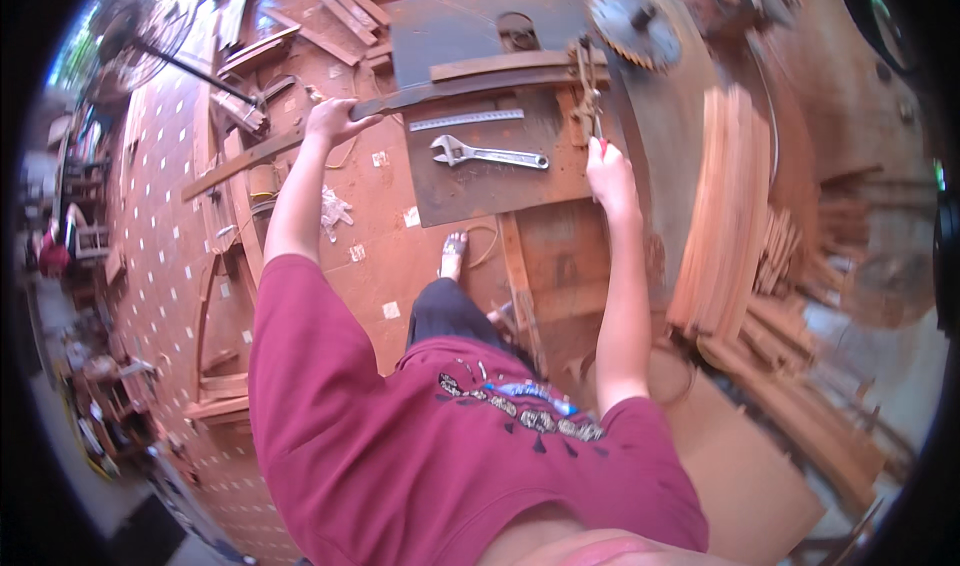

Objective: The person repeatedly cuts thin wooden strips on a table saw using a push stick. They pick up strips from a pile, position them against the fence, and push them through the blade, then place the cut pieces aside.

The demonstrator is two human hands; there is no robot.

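Observation:
My left hand (335,123) is closed round a long wooden strip (245,159), which runs from the left across the dark metal table (450,191). My right hand (611,174) is closed on a red-handled tool (603,146) with a thin metal shaft; most of its handle is hidden. The shaft points up at a wooden block with metal fittings (585,106) by the table's right side. Beyond the strip lies a wooden bar (500,64). Nearer to me on the tabletop are a white ruler (466,120) and an adjustable wrench (490,154).
A toothed circular saw blade (635,28) stands at the table's far right. Stacked wooden strips (722,211) rise to the right, with more boards (800,406) below. A standing fan (145,36) is at the far left. Wood scraps (345,16) lie beyond the table's left edge.

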